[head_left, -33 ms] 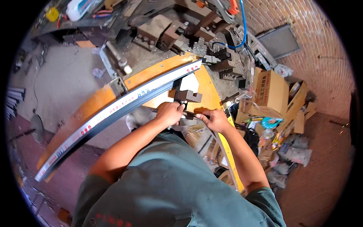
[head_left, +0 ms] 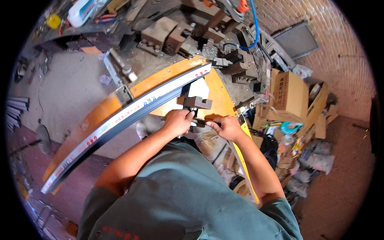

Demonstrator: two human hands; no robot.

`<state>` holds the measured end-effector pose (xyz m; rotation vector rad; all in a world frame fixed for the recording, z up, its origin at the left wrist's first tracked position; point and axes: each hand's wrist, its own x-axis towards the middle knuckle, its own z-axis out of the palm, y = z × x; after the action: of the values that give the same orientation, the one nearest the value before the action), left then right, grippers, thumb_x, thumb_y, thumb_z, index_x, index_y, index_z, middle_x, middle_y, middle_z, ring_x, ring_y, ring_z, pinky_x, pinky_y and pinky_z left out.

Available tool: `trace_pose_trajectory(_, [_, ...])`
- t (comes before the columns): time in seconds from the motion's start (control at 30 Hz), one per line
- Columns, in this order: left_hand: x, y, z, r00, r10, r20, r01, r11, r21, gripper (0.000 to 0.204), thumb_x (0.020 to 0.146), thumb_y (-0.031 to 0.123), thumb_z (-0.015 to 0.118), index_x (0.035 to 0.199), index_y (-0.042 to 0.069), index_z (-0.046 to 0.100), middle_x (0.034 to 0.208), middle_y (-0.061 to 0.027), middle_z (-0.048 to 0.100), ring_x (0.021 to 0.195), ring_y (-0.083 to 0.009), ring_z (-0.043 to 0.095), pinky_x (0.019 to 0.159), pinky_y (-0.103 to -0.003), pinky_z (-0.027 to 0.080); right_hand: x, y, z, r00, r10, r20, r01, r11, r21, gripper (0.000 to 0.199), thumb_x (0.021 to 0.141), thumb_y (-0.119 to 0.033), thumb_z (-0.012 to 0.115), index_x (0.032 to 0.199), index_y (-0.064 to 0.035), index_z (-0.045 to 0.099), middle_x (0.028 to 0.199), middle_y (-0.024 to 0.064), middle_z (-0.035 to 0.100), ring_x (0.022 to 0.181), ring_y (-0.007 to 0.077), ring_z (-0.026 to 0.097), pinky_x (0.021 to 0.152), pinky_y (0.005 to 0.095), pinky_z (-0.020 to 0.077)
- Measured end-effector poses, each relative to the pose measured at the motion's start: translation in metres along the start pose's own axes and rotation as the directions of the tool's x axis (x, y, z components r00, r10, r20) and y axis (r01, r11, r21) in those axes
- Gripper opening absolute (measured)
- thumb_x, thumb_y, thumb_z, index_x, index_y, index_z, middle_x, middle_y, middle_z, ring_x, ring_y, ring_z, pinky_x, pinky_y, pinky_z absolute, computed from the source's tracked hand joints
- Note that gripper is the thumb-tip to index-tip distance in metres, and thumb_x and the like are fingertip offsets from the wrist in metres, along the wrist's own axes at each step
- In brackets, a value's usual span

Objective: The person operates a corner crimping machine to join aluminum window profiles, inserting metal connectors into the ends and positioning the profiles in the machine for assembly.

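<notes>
Both hands close on a thin dark metal bar (head_left: 200, 121) at the orange worktop (head_left: 218, 90) edge: left hand (head_left: 178, 121) gripping its left part, right hand (head_left: 228, 127) pinching its right end. An open cardboard box (head_left: 290, 96) stands rightward, contents unclear.
</notes>
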<state>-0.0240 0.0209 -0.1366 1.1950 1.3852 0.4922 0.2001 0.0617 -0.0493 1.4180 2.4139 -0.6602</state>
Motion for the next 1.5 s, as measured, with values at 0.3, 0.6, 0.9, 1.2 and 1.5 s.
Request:
trace_pose_trajectory(0.3, [-0.058, 0.057, -0.040, 0.700, 0.486, -0.524, -0.311, 0.867, 0.389, 0.017, 0.090, -0.005, 0.067, 0.107, -0.003, 0.065, 0.100, -0.0170, 0.067, 0.087, -0.0316, 0.066, 0.079, -0.038, 0.052, -0.005, 0.018, 0.013, 0.932, -0.105, -0.346, 0.221, 0.922, 0.317, 0.026, 0.087, -0.032, 0.075, 0.082, -0.0083, 0.067, 0.083, 0.0098, 0.069, 0.078, 0.0328, 0.068, 0.066, 0.0446, 0.0540])
trace_pose_trajectory(0.6, [0.052, 0.077, -0.060, 0.837, 0.408, -0.365, -0.043, 0.713, 0.700, 0.033, 0.102, 0.026, 0.063, 0.119, -0.003, 0.063, 0.107, -0.0194, 0.065, 0.095, -0.0317, 0.064, 0.087, -0.038, 0.050, 0.004, 0.035, 0.045, 0.954, -0.105, -0.282, 0.240, 0.829, 0.506, 0.028, 0.093, -0.035, 0.067, 0.088, -0.0074, 0.066, 0.077, 0.0116, 0.067, 0.072, 0.0343, 0.068, 0.063, 0.0494, 0.0519])
trace_pose_trajectory(0.9, [0.062, 0.054, -0.059, 0.846, 0.301, -0.440, 0.164, 0.640, 0.751, 0.040, 0.101, 0.041, 0.060, 0.107, 0.002, 0.060, 0.074, -0.0166, 0.063, 0.065, -0.0302, 0.060, 0.063, -0.042, 0.049, 0.013, 0.057, 0.042, 0.942, -0.247, -0.225, 0.334, 0.711, 0.618, 0.027, 0.087, -0.025, 0.063, 0.071, -0.0071, 0.075, 0.074, 0.0162, 0.072, 0.070, 0.0344, 0.072, 0.061, 0.0461, 0.0550])
trace_pose_trajectory(1.2, [0.061, 0.055, -0.054, 0.830, 0.354, -0.430, 0.106, 0.656, 0.747, 0.043, 0.103, 0.043, 0.056, 0.104, 0.000, 0.060, 0.068, -0.0089, 0.055, 0.063, -0.0195, 0.051, 0.060, -0.037, 0.044, 0.025, 0.076, 0.059, 0.910, -0.366, -0.194, 0.407, 0.708, 0.576, 0.026, 0.084, -0.030, 0.068, 0.078, -0.0069, 0.077, 0.078, 0.0174, 0.073, 0.076, 0.0356, 0.073, 0.070, 0.0465, 0.0573])
trace_pose_trajectory(1.5, [0.060, 0.073, -0.050, 0.832, 0.304, -0.464, 0.139, 0.695, 0.705, 0.043, 0.097, 0.046, 0.067, 0.104, 0.004, 0.063, 0.068, -0.0141, 0.062, 0.060, -0.0297, 0.060, 0.061, -0.042, 0.049, 0.026, 0.065, 0.058, 0.914, -0.337, -0.227, 0.406, 0.756, 0.514, 0.036, 0.091, -0.041, 0.068, 0.081, -0.0067, 0.077, 0.078, 0.0163, 0.073, 0.077, 0.0359, 0.073, 0.073, 0.0473, 0.0568])
